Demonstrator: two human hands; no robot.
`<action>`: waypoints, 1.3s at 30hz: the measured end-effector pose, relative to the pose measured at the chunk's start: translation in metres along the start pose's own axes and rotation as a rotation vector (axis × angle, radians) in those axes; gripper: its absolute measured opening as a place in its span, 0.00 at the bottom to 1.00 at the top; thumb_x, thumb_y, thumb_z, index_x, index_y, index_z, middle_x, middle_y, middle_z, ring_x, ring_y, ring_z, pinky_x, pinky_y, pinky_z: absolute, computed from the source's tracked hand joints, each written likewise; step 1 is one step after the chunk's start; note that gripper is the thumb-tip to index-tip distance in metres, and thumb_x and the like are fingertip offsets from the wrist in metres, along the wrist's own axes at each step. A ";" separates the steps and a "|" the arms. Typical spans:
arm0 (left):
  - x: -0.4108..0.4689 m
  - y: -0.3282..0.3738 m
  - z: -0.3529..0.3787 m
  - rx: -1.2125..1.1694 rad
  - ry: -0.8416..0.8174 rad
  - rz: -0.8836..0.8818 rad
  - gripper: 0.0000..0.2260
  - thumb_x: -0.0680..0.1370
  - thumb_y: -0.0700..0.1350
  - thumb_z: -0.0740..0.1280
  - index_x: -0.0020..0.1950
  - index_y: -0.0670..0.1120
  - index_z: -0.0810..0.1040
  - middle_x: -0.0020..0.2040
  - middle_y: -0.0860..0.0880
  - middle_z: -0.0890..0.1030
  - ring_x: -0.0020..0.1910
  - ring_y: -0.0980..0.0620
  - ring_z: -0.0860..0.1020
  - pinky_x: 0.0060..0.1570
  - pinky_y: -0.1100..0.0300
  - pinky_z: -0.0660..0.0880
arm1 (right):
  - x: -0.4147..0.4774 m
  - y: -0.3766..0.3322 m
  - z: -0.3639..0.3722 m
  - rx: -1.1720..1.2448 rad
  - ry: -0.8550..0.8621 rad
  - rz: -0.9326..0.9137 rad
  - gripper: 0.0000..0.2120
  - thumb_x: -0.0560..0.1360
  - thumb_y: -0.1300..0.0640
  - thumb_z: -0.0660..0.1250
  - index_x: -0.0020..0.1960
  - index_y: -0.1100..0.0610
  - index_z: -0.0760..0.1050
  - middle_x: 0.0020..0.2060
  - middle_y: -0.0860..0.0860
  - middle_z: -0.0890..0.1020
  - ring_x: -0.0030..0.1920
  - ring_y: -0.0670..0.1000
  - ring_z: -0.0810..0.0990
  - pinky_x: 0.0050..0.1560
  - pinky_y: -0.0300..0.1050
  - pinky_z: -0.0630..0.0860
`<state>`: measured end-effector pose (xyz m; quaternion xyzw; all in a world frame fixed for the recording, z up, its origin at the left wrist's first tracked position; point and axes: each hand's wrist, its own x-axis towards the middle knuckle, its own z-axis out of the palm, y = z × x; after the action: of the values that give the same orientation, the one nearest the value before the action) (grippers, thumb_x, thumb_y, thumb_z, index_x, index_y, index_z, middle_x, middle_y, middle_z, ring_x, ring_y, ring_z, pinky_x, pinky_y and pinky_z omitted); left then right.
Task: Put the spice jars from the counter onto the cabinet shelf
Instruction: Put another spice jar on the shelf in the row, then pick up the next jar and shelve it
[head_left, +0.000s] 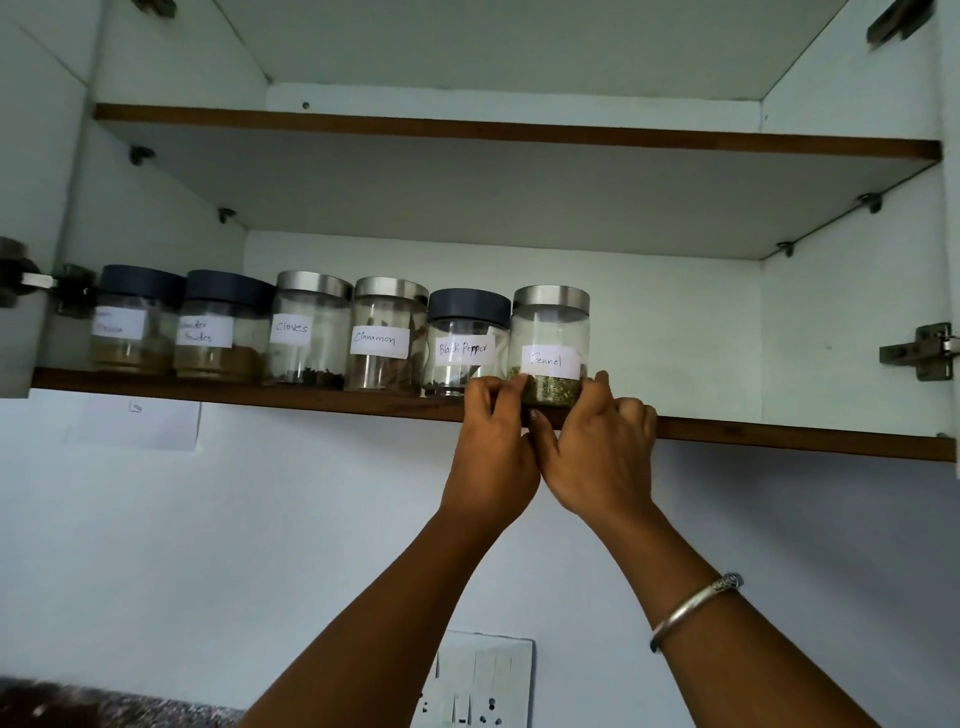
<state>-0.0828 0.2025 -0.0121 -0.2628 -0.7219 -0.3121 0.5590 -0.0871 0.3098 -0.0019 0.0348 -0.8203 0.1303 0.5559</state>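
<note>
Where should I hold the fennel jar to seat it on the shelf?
Hold the Fennel jar low on its round glass wall, from the front, as the left hand and right hand do: it stands upright, near the shelf edge.

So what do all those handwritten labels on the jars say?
"Cloves": third jar from the left
"Cinnamon": fourth jar
"Black Pepper": fifth jar
"Fennel": sixth jar
First jar and second jar: labels too blurred to read
Paper note: mark too small to read
</note>
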 end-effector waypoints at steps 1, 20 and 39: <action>0.000 0.000 -0.002 -0.013 -0.018 -0.011 0.23 0.74 0.33 0.65 0.69 0.40 0.67 0.62 0.41 0.68 0.59 0.47 0.73 0.58 0.68 0.68 | -0.001 -0.001 0.001 -0.005 -0.016 0.002 0.39 0.74 0.36 0.56 0.72 0.63 0.54 0.67 0.61 0.69 0.63 0.59 0.68 0.67 0.54 0.58; -0.176 -0.101 -0.138 0.187 -0.608 -0.347 0.41 0.71 0.37 0.67 0.77 0.47 0.46 0.77 0.45 0.50 0.76 0.48 0.50 0.66 0.63 0.57 | -0.181 -0.137 0.045 0.213 -0.653 -0.257 0.40 0.76 0.43 0.57 0.76 0.55 0.36 0.74 0.57 0.34 0.74 0.58 0.34 0.72 0.60 0.41; -0.467 -0.229 -0.402 0.418 -0.902 -0.929 0.39 0.70 0.44 0.71 0.75 0.46 0.54 0.72 0.44 0.61 0.69 0.45 0.64 0.66 0.56 0.64 | -0.488 -0.391 0.141 0.539 -1.423 -0.352 0.36 0.75 0.45 0.61 0.76 0.54 0.48 0.76 0.59 0.48 0.75 0.63 0.42 0.73 0.59 0.48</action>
<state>0.1195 -0.2636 -0.4287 0.0836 -0.9674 -0.2336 0.0505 0.0498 -0.1458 -0.4318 0.3736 -0.9019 0.1813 -0.1191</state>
